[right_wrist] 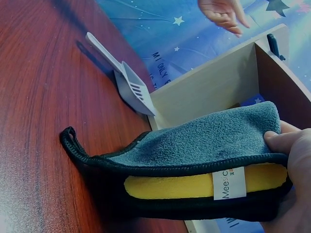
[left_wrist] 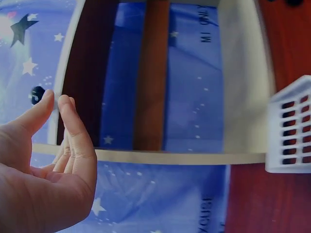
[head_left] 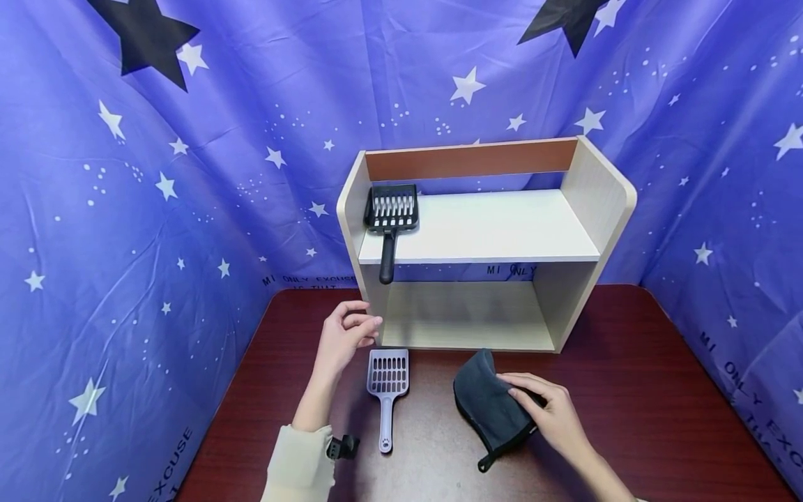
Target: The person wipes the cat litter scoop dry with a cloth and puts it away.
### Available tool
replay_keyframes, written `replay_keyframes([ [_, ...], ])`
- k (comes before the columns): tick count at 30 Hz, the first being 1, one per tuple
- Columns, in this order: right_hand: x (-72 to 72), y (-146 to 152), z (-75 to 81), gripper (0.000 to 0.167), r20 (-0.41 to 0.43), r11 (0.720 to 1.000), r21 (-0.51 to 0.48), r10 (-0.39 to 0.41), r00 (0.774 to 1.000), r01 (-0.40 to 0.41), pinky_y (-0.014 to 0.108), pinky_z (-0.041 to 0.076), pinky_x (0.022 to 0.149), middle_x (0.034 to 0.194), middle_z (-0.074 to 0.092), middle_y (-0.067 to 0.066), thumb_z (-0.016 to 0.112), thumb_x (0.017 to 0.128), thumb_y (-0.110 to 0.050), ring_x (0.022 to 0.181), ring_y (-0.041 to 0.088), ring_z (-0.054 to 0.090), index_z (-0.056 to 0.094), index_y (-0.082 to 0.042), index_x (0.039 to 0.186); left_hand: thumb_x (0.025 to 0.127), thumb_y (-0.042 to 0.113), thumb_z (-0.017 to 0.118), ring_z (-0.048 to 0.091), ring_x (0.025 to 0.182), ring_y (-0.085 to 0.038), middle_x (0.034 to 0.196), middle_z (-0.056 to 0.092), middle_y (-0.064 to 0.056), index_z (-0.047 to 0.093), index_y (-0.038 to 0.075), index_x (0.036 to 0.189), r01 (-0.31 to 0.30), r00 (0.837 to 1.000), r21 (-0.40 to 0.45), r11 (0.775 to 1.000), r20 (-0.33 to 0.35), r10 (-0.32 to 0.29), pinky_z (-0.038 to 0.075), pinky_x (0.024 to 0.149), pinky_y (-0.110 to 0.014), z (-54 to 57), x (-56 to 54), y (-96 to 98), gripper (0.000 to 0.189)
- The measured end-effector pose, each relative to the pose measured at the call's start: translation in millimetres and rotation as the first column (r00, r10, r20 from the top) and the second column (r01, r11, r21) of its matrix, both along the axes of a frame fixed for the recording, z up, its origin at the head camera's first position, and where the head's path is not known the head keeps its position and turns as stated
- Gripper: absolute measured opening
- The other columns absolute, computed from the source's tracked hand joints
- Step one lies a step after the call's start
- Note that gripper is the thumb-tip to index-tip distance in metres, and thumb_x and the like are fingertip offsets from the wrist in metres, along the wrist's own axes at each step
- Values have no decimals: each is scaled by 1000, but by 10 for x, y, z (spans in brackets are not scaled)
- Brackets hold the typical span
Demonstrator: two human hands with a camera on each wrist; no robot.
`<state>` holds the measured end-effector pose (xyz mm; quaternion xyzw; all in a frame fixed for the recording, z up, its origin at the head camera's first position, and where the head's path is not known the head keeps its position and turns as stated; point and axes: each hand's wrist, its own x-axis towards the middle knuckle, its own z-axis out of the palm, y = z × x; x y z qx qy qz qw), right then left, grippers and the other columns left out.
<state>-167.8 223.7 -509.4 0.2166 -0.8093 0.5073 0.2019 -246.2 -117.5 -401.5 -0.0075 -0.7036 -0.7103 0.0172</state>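
My right hand [head_left: 546, 411] grips a dark grey cleaning mitt [head_left: 492, 404] by one side, above the table at the shelf's front. In the right wrist view the mitt [right_wrist: 204, 141] has plush grey fabric, black edging, a hanging loop, a white label and a yellow lining at its opening. My left hand [head_left: 345, 338], fingers loosely bent, holds nothing near the shelf's left side. Below its fingertips lies a pale lilac litter scoop [head_left: 387, 401], handle towards me. On the upper shelf a black litter scoop [head_left: 390, 226] has its handle overhanging the edge, apart from my left hand.
A two-level wooden shelf unit [head_left: 464, 226] with a white upper board stands at the back of the dark red table [head_left: 640, 418]. Blue curtains [head_left: 188, 230] with star prints enclose the back and both sides. A black wrist strap [head_left: 342, 447] is at my left sleeve.
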Motion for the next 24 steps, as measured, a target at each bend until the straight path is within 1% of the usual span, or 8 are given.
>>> replay_keyframes([
  [2,0,3,-4,33,3,1000,4,-1,1000,1,7,48,93,109,76,8,67,86,11,110,-7,64,74,-6,113,87,-2,71,69,67,-10,79,74,4,54,-8,122,-2,1000,-5,1000,15,2,60,63,-24,-106,25,-28,39],
  [4,-4,6,-10,33,-5,1000,4,1,1000,-1,7,48,93,109,76,10,67,86,12,110,-7,64,74,-5,113,87,-2,71,69,71,-8,87,75,-3,55,-10,121,-5,1000,-17,1000,20,6,61,65,-24,-218,54,-54,39],
  [8,-3,-7,-8,34,-41,1000,-2,5,999,-5,6,48,93,107,76,13,67,84,14,109,-7,64,74,-3,112,87,-3,70,69,79,-2,106,73,-18,58,-11,119,-2,1000,-58,998,0,2,61,70,-23,-474,122,-109,35],
  [12,2,-23,-3,34,-57,1000,-13,3,998,-3,5,47,93,106,76,13,68,82,16,109,-7,64,74,-2,111,87,-4,69,69,81,-2,114,68,-30,60,-13,118,15,1000,-100,995,-22,-17,60,73,-22,-740,213,-175,34],
  [15,1,-23,-12,34,-50,1000,-17,1,999,-2,5,47,93,106,76,13,68,82,16,109,-7,64,74,-1,110,86,-6,69,69,82,-2,115,66,-34,60,-13,117,30,999,-116,993,-25,-33,58,74,-18,-911,290,-226,34],
  [17,-4,-19,-24,33,-49,1000,-13,1,999,-2,5,47,93,106,76,14,67,83,16,109,-7,64,74,0,111,86,-6,69,69,86,-3,116,65,-36,60,-14,118,44,999,-112,993,-25,-47,56,75,-15,-1012,340,-252,34],
  [22,0,-10,-31,33,-11,1000,3,-13,1000,14,6,47,94,107,76,11,67,85,12,109,-8,63,74,-4,112,85,-9,68,70,100,-12,121,60,-41,58,-15,121,100,994,-75,992,-36,-103,56,85,-15,-1288,464,-300,38],
  [24,5,-13,-21,33,0,1000,4,-15,1000,15,6,47,94,108,76,10,68,86,11,109,-8,63,75,-6,113,85,-9,69,69,104,-15,123,58,-42,58,-15,122,104,994,-72,992,-30,-107,56,87,-15,-1393,520,-309,39],
])
